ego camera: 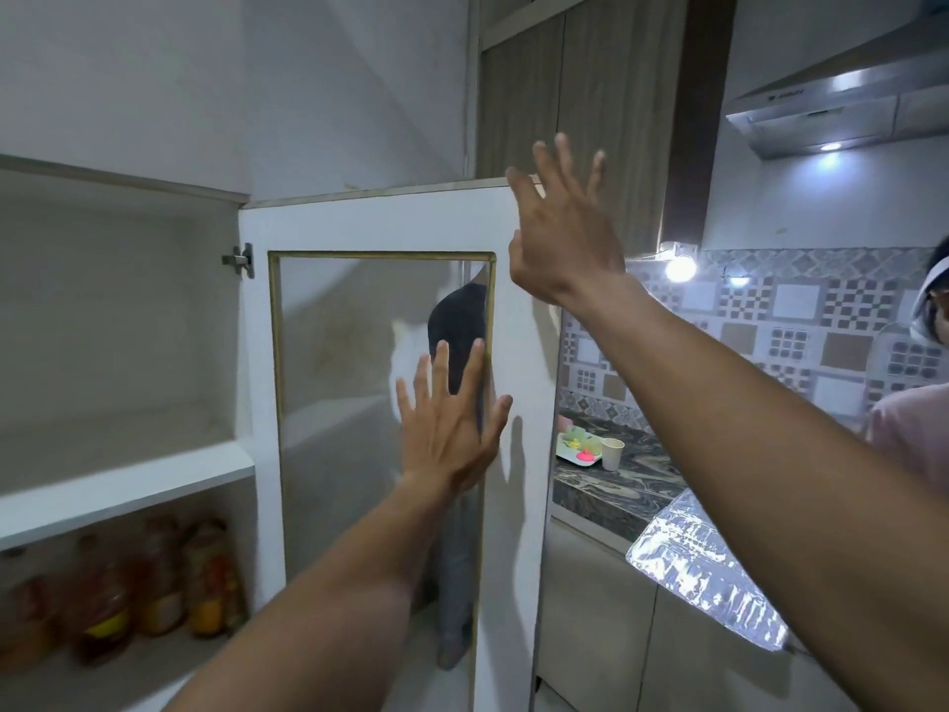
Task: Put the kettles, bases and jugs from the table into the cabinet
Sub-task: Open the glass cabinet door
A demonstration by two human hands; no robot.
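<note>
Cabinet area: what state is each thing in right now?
Cabinet door: swung open.
Upper shelf: nothing on it.
Bottles: upright on the lower shelf.
Left hand: open, fingers spread, empty.
Right hand: open, empty, near the door's top corner.

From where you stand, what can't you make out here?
- Kettles, bases, jugs, table: outside the head view.
- Bottles on the lower shelf: blurred, labels unreadable.
- Left hand, right hand: touching the cabinet door or not, unclear.
- Tray contents: too small.
</note>
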